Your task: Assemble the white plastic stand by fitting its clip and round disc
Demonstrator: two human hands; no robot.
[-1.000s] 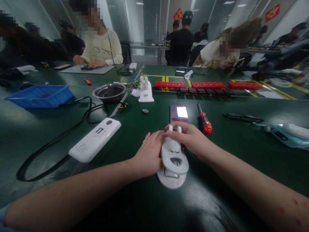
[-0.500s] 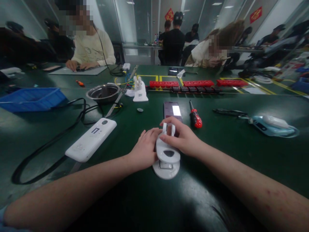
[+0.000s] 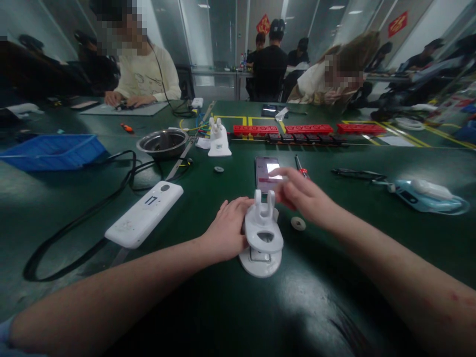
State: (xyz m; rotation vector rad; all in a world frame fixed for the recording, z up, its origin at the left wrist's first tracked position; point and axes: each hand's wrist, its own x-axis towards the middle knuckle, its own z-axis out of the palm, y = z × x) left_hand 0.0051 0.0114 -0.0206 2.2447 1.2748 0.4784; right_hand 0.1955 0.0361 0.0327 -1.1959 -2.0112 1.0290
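Hands are working apart from each other over the green tabletop: your left hand is lying against the left side of the white plastic stand, fingers curled around its body and pressing it onto the table, while your right hand is hovering just to the right of the stand's two upright prongs, blurred, fingers loosely spread and closed on nothing that you can make out. The stand is sitting between your two hands, its round base flat on the table and nearest to you. A small white disc is lying on the table just under your right wrist, apart from the stand. Just beyond your right hand a smartphone is lying face up with its screen lit, and a red-handled screwdriver is lying beside it, partly hidden by your fingers. Well to the left of your left hand a long white device marked 17 is resting on the table, with a black cable looping past it. Farther beyond your hands a second white stand and a metal bowl are standing, and other people are sitting at the far side.
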